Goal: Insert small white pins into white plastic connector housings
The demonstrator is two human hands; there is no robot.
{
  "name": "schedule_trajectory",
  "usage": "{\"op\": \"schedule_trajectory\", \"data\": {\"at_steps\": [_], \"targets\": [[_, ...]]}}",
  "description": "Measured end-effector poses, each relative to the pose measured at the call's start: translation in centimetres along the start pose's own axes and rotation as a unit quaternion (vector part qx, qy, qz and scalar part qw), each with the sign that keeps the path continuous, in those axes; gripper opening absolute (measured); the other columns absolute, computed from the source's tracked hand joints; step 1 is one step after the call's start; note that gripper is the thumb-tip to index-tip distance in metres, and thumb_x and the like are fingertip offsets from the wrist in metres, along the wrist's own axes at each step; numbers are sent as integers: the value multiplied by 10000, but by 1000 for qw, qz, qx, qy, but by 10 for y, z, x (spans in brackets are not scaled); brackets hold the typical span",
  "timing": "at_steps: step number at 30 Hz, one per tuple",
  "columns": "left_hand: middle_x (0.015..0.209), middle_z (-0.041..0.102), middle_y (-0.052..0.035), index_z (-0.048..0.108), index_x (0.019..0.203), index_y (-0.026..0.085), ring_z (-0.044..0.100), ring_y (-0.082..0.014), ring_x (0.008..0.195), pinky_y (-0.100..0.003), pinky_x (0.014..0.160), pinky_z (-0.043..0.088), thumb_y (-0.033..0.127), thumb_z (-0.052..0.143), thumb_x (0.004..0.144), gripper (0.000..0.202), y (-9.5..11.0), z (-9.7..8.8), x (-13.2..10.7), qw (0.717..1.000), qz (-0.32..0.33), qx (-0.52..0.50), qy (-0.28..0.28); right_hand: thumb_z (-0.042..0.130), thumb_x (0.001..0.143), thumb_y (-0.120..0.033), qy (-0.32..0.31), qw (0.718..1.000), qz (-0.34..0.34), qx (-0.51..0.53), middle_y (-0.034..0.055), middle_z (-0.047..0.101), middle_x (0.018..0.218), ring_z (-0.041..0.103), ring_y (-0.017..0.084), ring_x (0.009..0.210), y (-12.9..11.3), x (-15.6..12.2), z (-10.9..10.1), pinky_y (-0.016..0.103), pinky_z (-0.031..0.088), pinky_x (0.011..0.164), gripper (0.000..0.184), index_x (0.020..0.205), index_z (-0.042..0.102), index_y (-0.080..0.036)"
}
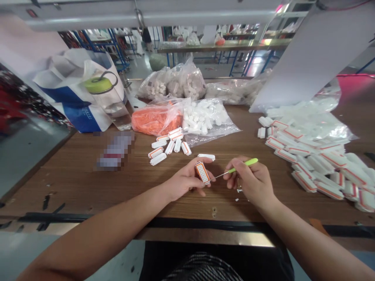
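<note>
My left hand (190, 177) is closed around a small white plastic connector housing (202, 173), which has an orange seal round its edge and rows of holes in its face. In my right hand (253, 179) is a thin screwdriver (243, 165) with a bright green handle, gripped between thumb and fingers. Its slim metal shaft points left, and the tip meets or nearly meets the lower end of the housing; I cannot tell whether it touches. Just beyond my left hand lies another white housing (206, 157). Tiny white bits (239, 191) lie beneath my right hand.
Several white housings (158, 152) lie at centre left, before bags of orange seals (156, 119) and white parts (202, 117). A large pile of housings (322, 164) covers the right. A green-lidded bottle (108, 97) and paper bag (73, 97) stand back left, near a blurred-out object (115, 151).
</note>
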State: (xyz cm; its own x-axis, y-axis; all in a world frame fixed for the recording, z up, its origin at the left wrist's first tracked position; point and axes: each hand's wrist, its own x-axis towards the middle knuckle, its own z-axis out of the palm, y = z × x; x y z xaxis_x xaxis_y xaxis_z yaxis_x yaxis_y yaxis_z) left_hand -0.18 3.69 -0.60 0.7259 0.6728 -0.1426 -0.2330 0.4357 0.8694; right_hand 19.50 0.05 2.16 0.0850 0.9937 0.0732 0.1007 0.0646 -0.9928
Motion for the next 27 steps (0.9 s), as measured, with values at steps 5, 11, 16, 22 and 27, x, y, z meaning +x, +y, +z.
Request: {"op": "schedule_trajectory", "data": {"at_steps": [5, 11, 16, 22, 27], "targets": [[1007, 662, -59, 439, 1305, 229, 615, -167, 867, -229, 598, 530, 88, 674, 739, 629, 0, -3, 0, 999, 6, 37, -26, 549, 868, -459, -19, 999, -17, -20, 29, 659, 539, 582, 99, 371, 1, -1, 0, 187, 425, 349, 354, 694, 628, -162], [1024, 652, -71, 442, 1276, 231, 603, -165, 868, -216, 588, 510, 80, 650, 744, 591, 3, -3, -1, 996, 0, 78, -47, 549, 863, -456, -4, 999, -21, -33, 18, 649, 520, 576, 98, 359, -2, -1, 1, 187, 418, 344, 348, 678, 613, -169], [1011, 653, -69, 443, 1284, 226, 599, -169, 902, -223, 621, 512, 78, 627, 752, 583, 4, 2, -5, 991, -9, 119, -67, 592, 838, -449, 19, 999, -26, -24, 22, 653, 523, 581, 105, 362, -5, 0, -1, 195, 419, 341, 325, 678, 625, -168], [1013, 639, -72, 424, 1315, 224, 586, -179, 897, -237, 614, 513, 109, 628, 736, 625, 3, 4, -5, 987, -5, 153, -54, 577, 854, -447, 62, 996, -45, 35, 31, 661, 542, 570, 105, 364, -3, -1, -3, 211, 422, 343, 340, 665, 630, -170], [1040, 637, -94, 429, 1324, 197, 590, -204, 925, -260, 625, 519, 118, 603, 745, 610, 2, 7, -6, 977, 8, 208, -55, 598, 846, -459, 51, 996, -44, 52, 40, 679, 552, 584, 115, 365, -5, -3, 1, 208, 422, 334, 334, 687, 633, -168]]}}
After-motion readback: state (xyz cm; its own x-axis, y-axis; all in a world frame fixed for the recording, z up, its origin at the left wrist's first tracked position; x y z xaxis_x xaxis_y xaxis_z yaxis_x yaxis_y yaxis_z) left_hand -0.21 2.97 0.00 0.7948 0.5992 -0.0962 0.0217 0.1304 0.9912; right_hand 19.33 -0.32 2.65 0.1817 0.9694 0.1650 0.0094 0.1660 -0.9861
